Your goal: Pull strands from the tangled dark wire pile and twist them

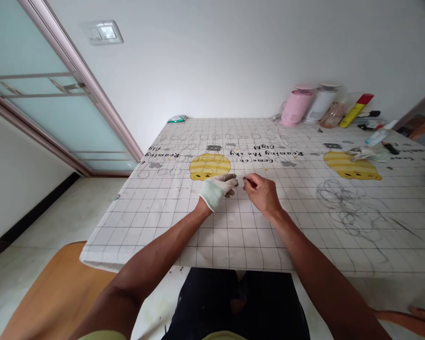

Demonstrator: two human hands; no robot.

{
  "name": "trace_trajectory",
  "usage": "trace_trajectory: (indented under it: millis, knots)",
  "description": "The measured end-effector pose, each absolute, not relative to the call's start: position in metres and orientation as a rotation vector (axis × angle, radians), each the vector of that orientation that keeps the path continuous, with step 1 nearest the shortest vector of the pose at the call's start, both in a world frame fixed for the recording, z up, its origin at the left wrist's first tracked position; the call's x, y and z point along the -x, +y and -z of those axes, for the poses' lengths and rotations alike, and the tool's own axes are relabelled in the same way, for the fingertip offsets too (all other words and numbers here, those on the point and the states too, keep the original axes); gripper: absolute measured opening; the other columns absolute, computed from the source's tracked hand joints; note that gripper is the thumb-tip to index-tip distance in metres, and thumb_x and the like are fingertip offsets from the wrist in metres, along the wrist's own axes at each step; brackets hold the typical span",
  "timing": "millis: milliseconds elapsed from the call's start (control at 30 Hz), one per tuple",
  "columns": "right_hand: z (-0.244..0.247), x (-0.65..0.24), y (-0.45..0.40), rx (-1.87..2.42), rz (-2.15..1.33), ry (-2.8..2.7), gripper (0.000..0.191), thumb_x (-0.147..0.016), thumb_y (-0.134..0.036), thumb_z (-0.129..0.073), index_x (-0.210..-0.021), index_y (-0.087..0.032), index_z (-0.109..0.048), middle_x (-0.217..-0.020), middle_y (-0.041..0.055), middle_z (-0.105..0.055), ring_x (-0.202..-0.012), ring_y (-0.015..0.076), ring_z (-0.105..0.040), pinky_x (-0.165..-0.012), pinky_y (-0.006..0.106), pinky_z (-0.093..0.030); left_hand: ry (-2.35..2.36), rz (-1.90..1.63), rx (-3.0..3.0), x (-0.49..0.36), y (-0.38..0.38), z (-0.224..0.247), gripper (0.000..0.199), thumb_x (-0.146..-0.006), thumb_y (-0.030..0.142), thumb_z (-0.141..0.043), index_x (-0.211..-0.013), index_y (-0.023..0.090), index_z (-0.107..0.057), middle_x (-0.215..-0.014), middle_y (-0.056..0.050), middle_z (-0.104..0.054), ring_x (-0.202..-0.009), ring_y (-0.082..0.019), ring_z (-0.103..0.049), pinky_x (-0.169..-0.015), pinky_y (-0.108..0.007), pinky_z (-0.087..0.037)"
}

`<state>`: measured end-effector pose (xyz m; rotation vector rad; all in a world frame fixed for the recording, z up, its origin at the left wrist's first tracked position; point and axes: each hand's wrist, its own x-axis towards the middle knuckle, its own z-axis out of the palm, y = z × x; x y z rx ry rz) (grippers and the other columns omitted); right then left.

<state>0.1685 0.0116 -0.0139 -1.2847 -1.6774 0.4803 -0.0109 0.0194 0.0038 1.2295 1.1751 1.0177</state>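
Observation:
My left hand [220,187] wears a whitish glove with a pale green cuff, its fingers pressed together just above the table. Close to its right, my bare right hand [261,192] is closed in a pinch. A thin dark strand seems to run between the fingertips; it is too fine to tell whether it is wire or thread. Beyond the hands, several thin dark loops [212,137] lie in rows on the checked tablecloth [156,231]. To the right lies a loose tangle of dark strands [350,210], with a thin pointed dark piece [405,227] beside it.
Along the wall stand a pink cylinder [297,106], a white cylinder [320,105] and a yellow bottle with a red cap [356,111]. A crumpled glove or cloth [370,152] lies at the right. A small green packet [177,119] rests at the far left corner.

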Motion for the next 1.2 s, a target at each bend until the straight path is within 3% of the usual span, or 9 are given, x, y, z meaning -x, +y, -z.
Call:
trace_trajectory:
  millis: [200, 533, 700, 833, 1000, 1200]
  knots:
    - [0.016, -0.167, 0.010, 1.274, -0.465, -1.691, 0.024, -0.093, -0.029, -0.057, -0.097, -0.023, -0.080, -0.075, 0.0035, -0.072, -0.066, 0.0194, -0.063, -0.063, 0.032, -0.048, 1.207, -0.973, -1.264, 0.008, 0.022, 0.004, 0.036, -0.089, 0.021, -0.064, -0.123, 0.016, -0.075, -0.086, -0.002, -0.075, -0.059, -0.009, -0.061, -0.054, -0.022, -0.048]
    - [0.018, -0.165, 0.012, 1.333, -0.463, -1.674, 0.022, -0.089, -0.028, -0.059, -0.089, -0.022, -0.080, -0.072, 0.0037, -0.071, -0.063, 0.0190, -0.060, -0.059, 0.031, -0.045, 1.081, -0.948, -1.046, 0.005, 0.028, 0.013, 0.013, -0.085, 0.012, -0.063, -0.096, 0.013, -0.070, -0.071, 0.000, -0.064, -0.051, -0.007, -0.051, -0.049, -0.021, -0.037]
    - [0.022, -0.166, 0.013, 1.311, -0.448, -1.736, 0.019, -0.089, -0.030, -0.062, -0.088, -0.022, -0.079, -0.074, 0.0048, -0.072, -0.068, 0.0210, -0.063, -0.062, 0.032, -0.047, 1.386, -0.940, -1.339, 0.005, 0.025, 0.011, 0.038, -0.085, 0.017, -0.066, -0.123, 0.017, -0.072, -0.076, -0.001, -0.070, -0.059, -0.015, -0.063, -0.062, -0.027, -0.048]
    - [0.024, -0.166, 0.013, 1.309, -0.447, -1.778, 0.018, -0.089, -0.030, -0.062, -0.084, -0.022, -0.078, -0.071, 0.0042, -0.069, -0.066, 0.0204, -0.060, -0.062, 0.032, -0.044, 1.628, -0.846, -1.677, 0.002, 0.019, 0.006, 0.034, -0.086, 0.014, -0.061, -0.116, 0.020, -0.077, -0.070, -0.003, -0.070, -0.071, -0.021, -0.067, -0.073, -0.029, -0.048]
    - [0.026, -0.163, 0.013, 1.337, -0.425, -1.828, 0.020, -0.088, -0.023, -0.059, -0.072, -0.021, -0.070, -0.062, 0.0004, -0.059, -0.058, 0.0160, -0.051, -0.057, 0.030, -0.036, 1.657, -0.826, -1.695, -0.001, 0.016, 0.009, 0.029, -0.086, 0.013, -0.062, -0.108, 0.020, -0.079, -0.073, -0.005, -0.071, -0.075, -0.023, -0.068, -0.069, -0.028, -0.047]
    - [0.028, -0.164, 0.013, 1.400, -0.439, -1.829, 0.018, -0.087, -0.023, -0.057, -0.074, -0.020, -0.069, -0.061, -0.0012, -0.059, -0.057, 0.0145, -0.050, -0.055, 0.028, -0.034, 1.710, -0.669, -1.617, -0.002, 0.014, 0.002, 0.040, -0.092, 0.017, -0.056, -0.127, 0.019, -0.074, -0.095, -0.006, -0.078, -0.081, -0.020, -0.072, -0.069, -0.025, -0.051]
